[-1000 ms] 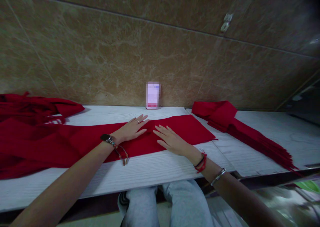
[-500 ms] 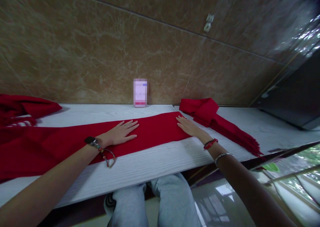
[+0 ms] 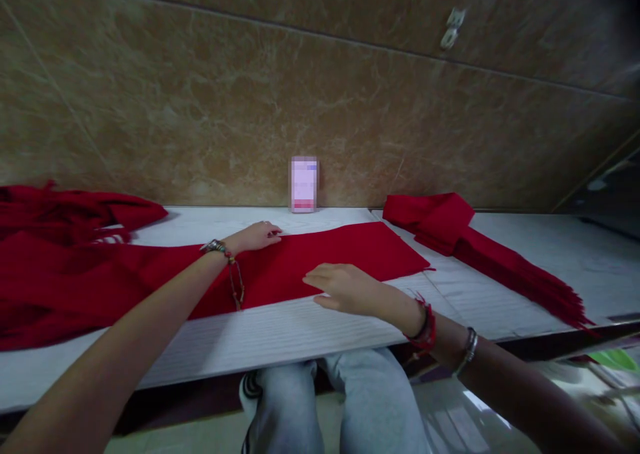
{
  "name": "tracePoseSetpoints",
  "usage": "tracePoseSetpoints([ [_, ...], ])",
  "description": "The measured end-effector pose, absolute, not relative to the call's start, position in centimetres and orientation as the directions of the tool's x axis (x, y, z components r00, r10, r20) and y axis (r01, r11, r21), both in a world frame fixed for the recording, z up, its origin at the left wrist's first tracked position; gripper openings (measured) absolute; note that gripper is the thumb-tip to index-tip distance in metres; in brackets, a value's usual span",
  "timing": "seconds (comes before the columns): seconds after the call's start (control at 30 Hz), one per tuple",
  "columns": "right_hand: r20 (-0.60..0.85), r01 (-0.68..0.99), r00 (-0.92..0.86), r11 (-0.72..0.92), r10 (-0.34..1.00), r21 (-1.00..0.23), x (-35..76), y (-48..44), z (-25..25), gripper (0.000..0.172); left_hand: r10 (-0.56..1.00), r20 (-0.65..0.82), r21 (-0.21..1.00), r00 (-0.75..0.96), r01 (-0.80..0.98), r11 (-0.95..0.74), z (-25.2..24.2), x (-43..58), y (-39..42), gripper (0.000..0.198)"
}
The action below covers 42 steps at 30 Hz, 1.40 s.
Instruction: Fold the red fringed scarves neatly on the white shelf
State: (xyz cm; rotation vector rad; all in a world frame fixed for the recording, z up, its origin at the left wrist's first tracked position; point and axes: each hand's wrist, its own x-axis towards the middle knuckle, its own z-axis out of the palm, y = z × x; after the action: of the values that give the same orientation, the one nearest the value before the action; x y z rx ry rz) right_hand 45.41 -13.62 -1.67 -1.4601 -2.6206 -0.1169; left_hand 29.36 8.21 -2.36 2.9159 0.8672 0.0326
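Observation:
A long red scarf (image 3: 320,257) lies spread along the white tabletop, flat on the right and wrinkled towards the left. My left hand (image 3: 256,236) is at the scarf's far edge, its fingers loosely bent and no cloth visibly lifted in them. Over the near edge is my right hand (image 3: 345,291), palm down, fingers stretched out and the thumb apart. Whether it touches the cloth I cannot tell. Another red scarf, folded and fringed (image 3: 450,231), rests to the right. At the far left, more bunched red cloth (image 3: 120,207) lies against the wall.
A phone (image 3: 304,184) with a blurred screen leans upright against the brown marbled wall (image 3: 210,107). The white tabletop (image 3: 260,337) ends just in front of my knees. A dark appliance-like shape (image 3: 607,181) stands at the right end. A socket (image 3: 453,29) is on the wall.
My left hand has shifted from lying flat on the scarf to its far edge. My right hand has left the scarf's right end and moved left to the near edge. The view has turned left.

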Motion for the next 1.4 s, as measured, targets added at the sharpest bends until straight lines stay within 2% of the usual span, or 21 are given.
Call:
tracePoseSetpoints([
  [0.17, 0.075, 0.816, -0.577, 0.569, 0.814, 0.105, 43.6, -12.9, -2.2, 0.027, 0.602, -0.147, 0.209, 0.785, 0.620, -0.756, -1.2, 30.7, 9.0, 0.040],
  [0.4, 0.155, 0.838, -0.546, 0.535, 0.823, 0.108, 44.2, -12.9, -3.3, 0.035, 0.590, -0.196, 0.263, 0.783, 0.622, -0.737, -1.4, 32.9, 9.9, 0.031],
  [0.57, 0.194, 0.800, -0.599, 0.588, 0.777, 0.118, 44.8, -12.9, -3.6, 0.035, 0.591, -0.181, 0.324, 0.786, 0.616, -0.718, -1.6, 33.5, 10.2, 0.027],
  [0.7, 0.254, 0.771, -0.636, 0.592, 0.729, 0.233, 44.8, -12.6, -3.9, 0.030, 0.603, -0.174, 0.374, 0.779, 0.618, -0.691, -1.8, 33.7, 10.2, 0.023],
  [0.87, 0.294, 0.763, -0.639, 0.536, 0.711, 0.361, 44.0, -12.6, -4.0, 0.011, 0.614, -0.150, 0.470, 0.775, 0.603, -0.645, -2.1, 33.7, 10.6, 0.018],
  [1.0, 0.351, 0.762, -0.635, 0.485, 0.688, 0.428, 43.6, -12.8, -3.7, 0.015, 0.633, -0.113, 0.574, 0.766, 0.570, -0.588, -2.1, 33.7, 10.9, 0.021],
  [1.17, 0.469, 0.794, -0.599, 0.406, 0.649, 0.452, 44.1, -13.0, -3.2, 0.018, 0.662, -0.042, 0.716, 0.748, 0.485, -0.502, -1.2, 33.6, 10.8, 0.035],
  [1.3, 0.496, 0.826, -0.548, 0.345, 0.673, 0.445, 44.1, -13.2, -2.8, 0.016, 0.660, -0.013, 0.864, 0.751, 0.341, -0.371, -0.1, 33.3, 10.7, 0.033],
  [1.4, 0.453, 0.824, -0.552, 0.376, 0.700, 0.423, 43.5, -13.3, -3.1, 0.013, 0.631, -0.112, 0.831, 0.768, 0.420, -0.363, -0.1, 32.7, 10.7, 0.034],
])
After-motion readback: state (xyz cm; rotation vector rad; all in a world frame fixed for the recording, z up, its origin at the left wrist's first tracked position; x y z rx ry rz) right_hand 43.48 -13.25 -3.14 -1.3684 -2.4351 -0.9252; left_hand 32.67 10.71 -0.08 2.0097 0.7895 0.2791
